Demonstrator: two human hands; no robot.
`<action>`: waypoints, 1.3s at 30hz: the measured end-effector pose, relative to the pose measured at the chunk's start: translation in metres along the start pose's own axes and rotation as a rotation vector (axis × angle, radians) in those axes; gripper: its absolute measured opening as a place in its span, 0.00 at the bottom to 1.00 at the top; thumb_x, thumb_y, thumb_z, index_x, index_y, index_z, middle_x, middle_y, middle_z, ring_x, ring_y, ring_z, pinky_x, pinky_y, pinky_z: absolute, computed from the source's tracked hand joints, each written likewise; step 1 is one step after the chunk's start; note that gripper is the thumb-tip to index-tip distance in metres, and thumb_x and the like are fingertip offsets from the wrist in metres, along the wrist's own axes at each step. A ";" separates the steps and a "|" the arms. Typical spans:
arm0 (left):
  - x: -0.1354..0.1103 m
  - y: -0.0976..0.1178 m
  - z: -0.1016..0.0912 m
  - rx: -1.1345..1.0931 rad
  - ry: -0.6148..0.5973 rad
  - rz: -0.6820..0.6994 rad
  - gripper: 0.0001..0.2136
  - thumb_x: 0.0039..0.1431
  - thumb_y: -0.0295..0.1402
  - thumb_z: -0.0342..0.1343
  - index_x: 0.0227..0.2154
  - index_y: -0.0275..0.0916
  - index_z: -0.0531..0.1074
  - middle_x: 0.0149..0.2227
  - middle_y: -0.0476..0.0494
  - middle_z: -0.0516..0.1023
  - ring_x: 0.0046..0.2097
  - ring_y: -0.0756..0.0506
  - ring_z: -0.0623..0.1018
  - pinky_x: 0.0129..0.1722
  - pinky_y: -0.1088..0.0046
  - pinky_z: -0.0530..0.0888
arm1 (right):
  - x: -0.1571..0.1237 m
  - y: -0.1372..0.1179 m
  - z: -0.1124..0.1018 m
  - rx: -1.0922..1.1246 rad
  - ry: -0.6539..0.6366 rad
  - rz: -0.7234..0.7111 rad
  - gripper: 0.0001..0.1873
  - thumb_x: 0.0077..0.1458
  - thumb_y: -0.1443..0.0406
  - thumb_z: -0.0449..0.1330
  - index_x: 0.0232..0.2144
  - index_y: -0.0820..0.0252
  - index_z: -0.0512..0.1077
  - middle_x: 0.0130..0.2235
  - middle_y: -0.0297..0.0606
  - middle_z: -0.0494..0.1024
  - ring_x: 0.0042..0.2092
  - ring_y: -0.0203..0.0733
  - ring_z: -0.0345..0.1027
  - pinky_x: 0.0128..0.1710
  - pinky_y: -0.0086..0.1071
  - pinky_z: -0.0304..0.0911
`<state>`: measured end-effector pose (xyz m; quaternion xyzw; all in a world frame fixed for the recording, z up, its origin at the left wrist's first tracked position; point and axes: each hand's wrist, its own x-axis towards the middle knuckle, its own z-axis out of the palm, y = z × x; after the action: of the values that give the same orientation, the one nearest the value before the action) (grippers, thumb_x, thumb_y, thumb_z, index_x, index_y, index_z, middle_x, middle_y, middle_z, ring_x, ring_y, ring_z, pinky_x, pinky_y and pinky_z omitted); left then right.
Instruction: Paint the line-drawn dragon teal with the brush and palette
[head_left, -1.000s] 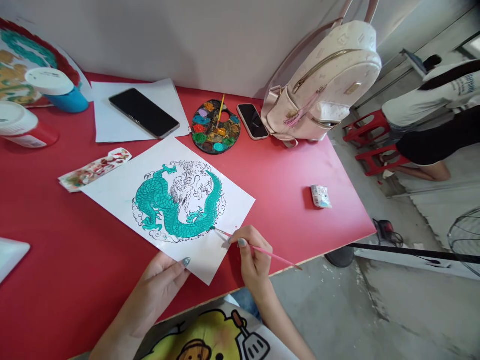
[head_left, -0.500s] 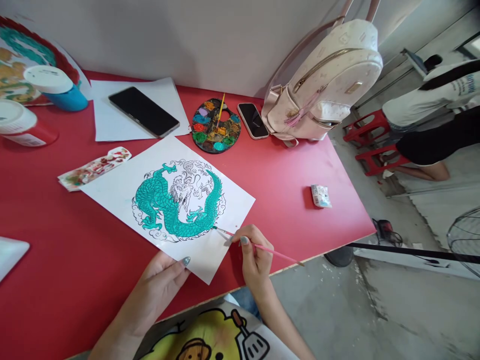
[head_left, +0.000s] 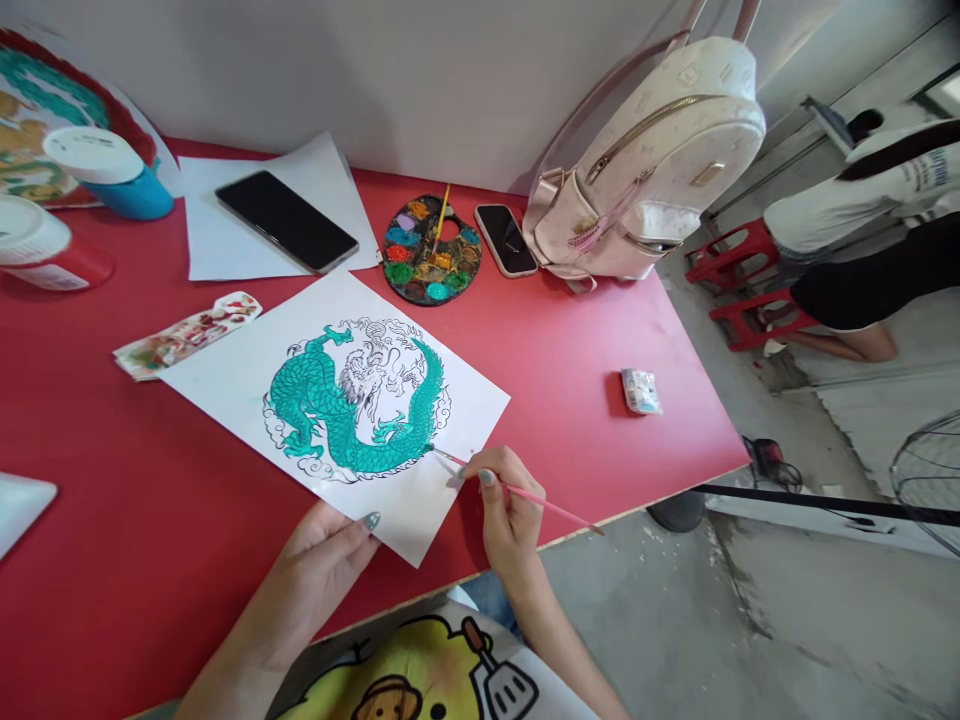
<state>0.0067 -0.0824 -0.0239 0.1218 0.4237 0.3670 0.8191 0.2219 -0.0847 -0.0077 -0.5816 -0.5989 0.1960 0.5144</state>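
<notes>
A white sheet of paper [head_left: 457,400] bears a black-line dragon drawing [head_left: 356,440], its body and tail painted teal, its head and the clouds left white. My left hand [head_left: 330,550] grips the sheet's lower edge, thumb on top and fingers beneath. In my right hand [head_left: 510,505] is a thin pink paintbrush [head_left: 551,507], pinched near its metal collar. Its dark tip touches the paper at the lower right edge of the teal tail. Beyond the sheet lies a round paint palette [head_left: 412,262] with several colours, and a yellow-handled brush [head_left: 444,215] rests on it.
On the red table [head_left: 585,330] are a black phone [head_left: 289,220] on blank sheets, a smaller phone [head_left: 506,240], a pink backpack [head_left: 652,170], a paint-stained tissue [head_left: 187,335], a blue paint jar [head_left: 127,185], a red jar [head_left: 60,260] and a small packet [head_left: 641,391]. People [head_left: 862,230] sit on red stools at right.
The brush tip has shifted slightly upward along the tail's edge, and my right hand moved a little with it. My left hand and the sheet look unchanged.
</notes>
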 end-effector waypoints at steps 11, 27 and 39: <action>-0.005 0.007 0.007 0.008 0.004 -0.037 0.27 0.64 0.34 0.68 0.66 0.45 0.74 0.64 0.41 0.79 0.73 0.36 0.68 0.75 0.59 0.63 | -0.001 0.002 0.002 -0.028 0.024 0.012 0.21 0.77 0.62 0.48 0.33 0.55 0.74 0.30 0.36 0.79 0.30 0.40 0.73 0.30 0.33 0.66; -0.007 0.010 0.015 0.013 0.022 -0.008 0.24 0.63 0.34 0.68 0.62 0.44 0.78 0.64 0.40 0.79 0.73 0.35 0.68 0.74 0.56 0.65 | -0.001 0.002 0.001 0.008 0.015 -0.012 0.19 0.77 0.63 0.48 0.34 0.55 0.73 0.31 0.35 0.79 0.31 0.38 0.73 0.31 0.32 0.66; -0.007 0.011 0.014 0.045 0.028 -0.034 0.30 0.61 0.38 0.70 0.66 0.45 0.74 0.65 0.40 0.78 0.72 0.34 0.70 0.73 0.58 0.67 | -0.001 0.002 0.001 -0.008 -0.007 0.004 0.21 0.77 0.62 0.48 0.33 0.56 0.74 0.31 0.36 0.79 0.31 0.39 0.74 0.31 0.33 0.66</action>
<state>0.0100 -0.0777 -0.0053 0.1277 0.4450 0.3451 0.8164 0.2217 -0.0848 -0.0102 -0.5841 -0.6005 0.1965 0.5096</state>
